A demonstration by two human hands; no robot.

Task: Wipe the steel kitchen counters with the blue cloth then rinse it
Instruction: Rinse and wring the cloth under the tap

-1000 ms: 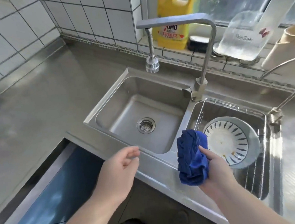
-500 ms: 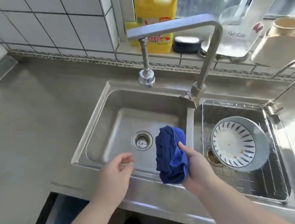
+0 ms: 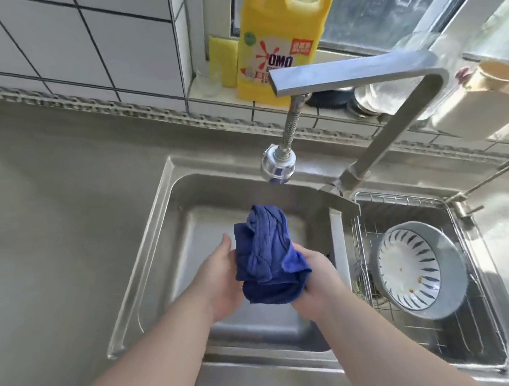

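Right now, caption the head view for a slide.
Both hands hold the blue cloth over the sink under the tap.

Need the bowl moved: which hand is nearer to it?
Right. The right hand, gripping the blue cloth, is over the left basin nearest the bowl; the left hand is beyond the cloth.

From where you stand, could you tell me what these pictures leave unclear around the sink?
Head view only:
- Left basin drain: hidden behind the blue cloth and both hands.
- Water running from the faucet head: too faint to tell.
- Right hand fingers: covered by the cloth.
- Window sill items behind the faucet arm: partly blocked, glare-washed.
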